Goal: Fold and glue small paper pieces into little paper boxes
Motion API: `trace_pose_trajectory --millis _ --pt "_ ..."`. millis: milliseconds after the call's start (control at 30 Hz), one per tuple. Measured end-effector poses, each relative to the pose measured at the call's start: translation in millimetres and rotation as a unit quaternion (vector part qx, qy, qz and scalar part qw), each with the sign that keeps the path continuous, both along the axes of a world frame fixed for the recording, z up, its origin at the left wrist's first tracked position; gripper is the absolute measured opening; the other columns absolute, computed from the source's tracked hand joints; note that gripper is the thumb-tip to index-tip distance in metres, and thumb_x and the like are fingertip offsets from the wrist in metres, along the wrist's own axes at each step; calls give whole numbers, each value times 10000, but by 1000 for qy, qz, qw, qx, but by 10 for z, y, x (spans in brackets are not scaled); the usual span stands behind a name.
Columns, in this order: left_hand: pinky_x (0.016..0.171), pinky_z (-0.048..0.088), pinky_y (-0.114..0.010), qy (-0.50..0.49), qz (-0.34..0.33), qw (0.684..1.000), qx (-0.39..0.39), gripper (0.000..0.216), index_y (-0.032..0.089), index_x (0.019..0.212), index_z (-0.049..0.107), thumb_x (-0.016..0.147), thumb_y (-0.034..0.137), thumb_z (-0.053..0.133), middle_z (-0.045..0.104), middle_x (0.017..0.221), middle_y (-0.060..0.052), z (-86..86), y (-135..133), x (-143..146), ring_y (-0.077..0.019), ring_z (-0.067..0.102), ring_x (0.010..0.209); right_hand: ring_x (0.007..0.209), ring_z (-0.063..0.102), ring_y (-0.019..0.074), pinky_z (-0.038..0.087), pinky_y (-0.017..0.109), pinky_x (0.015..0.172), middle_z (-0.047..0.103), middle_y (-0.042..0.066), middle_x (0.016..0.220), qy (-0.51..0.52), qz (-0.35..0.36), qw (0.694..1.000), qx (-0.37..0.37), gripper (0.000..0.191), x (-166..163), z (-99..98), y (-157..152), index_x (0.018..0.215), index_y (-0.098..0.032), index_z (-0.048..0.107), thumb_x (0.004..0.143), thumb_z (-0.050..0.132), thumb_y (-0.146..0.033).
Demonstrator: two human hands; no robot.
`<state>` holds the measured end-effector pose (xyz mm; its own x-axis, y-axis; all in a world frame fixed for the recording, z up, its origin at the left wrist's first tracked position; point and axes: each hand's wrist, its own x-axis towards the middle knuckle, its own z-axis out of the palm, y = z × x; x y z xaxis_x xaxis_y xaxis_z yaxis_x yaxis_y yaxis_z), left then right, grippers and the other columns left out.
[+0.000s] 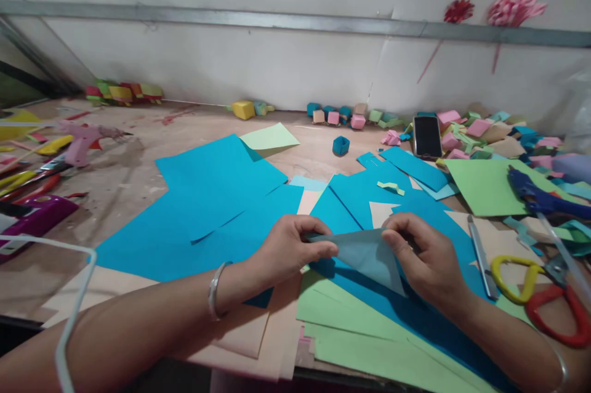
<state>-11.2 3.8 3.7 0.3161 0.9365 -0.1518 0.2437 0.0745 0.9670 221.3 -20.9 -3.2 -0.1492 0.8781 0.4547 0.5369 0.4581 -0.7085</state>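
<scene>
A folded piece of light blue paper (369, 255) hangs between both hands, just above the sheets on the table. My left hand (289, 249) pinches its left edge with thumb and fingers closed. My right hand (427, 260) pinches the top right corner, fingers curled. Beneath them lie large blue sheets (207, 208) and green sheets (369, 344). A silver bangle (215, 290) circles my left wrist.
Scissors with yellow and red handles (538, 297) and a craft knife (480, 257) lie to the right. A blue glue gun (540, 199), a phone (427, 136), a pink glue gun (83, 137) and several small folded paper cubes (341, 145) sit further back. Paper scraps crowd the right side.
</scene>
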Motion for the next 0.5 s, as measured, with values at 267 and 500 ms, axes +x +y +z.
trace_pose_trajectory --millis 267,500 --pt "486 403 -210 -58 43 997 11 200 140 626 654 595 269 805 617 551 8 9 -8 7 -91 528 513 648 540 142 435 233 549 590 7 756 4 -18 1000 13 149 47 -32 12 837 -226 551 946 513 -319" --pt "482 388 -210 -79 70 994 9 235 132 615 644 563 269 827 629 570 -5 14 -21 24 -90 534 515 675 549 145 431 233 550 591 9 772 13 -30 999 -8 172 78 -68 37 848 -225 554 952 499 -351"
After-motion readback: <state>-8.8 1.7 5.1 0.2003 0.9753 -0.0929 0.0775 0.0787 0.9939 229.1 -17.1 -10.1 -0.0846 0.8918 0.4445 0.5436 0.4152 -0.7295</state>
